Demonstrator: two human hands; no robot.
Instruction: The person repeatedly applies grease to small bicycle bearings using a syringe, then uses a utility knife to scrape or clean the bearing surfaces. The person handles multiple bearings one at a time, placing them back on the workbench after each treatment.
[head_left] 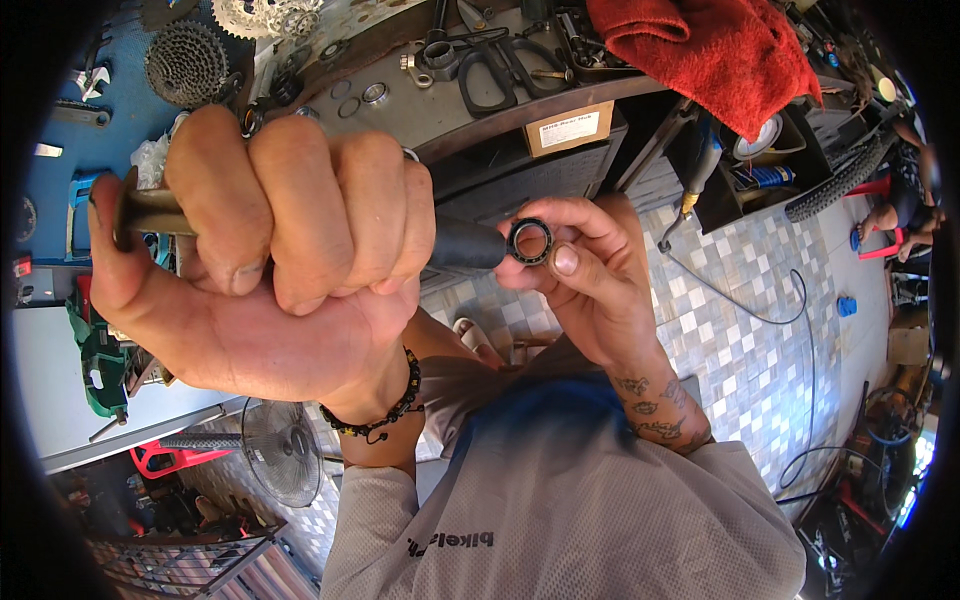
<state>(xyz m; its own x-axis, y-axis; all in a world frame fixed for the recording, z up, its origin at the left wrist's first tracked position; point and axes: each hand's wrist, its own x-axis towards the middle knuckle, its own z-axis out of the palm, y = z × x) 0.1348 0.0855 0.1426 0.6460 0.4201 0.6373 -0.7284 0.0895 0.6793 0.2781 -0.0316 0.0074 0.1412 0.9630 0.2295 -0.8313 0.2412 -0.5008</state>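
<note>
My left hand (290,230) is raised close in front, fingers wrapped round a rod-shaped tool. A brownish metal flange (127,208) sticks out at its thumb end, with the thumb against it. From the other side of the fist a thick dark cylinder (465,245) runs toward my right hand (600,280); whether it is one piece with the flanged part is hidden by the fingers. Between thumb and fingertips, my right hand pinches a small black ring bearing (513,243) at the cylinder's far end. Its hole faces me. Whether ring and cylinder touch is unclear.
Ahead, a metal bench (420,125) carries black-handled scissors (487,90), a loose bearing (375,93) and a red towel (705,50). A small carton (570,130) sits below its edge. An air gun (703,165) with hose hangs at right. A fan (283,453) stands lower left.
</note>
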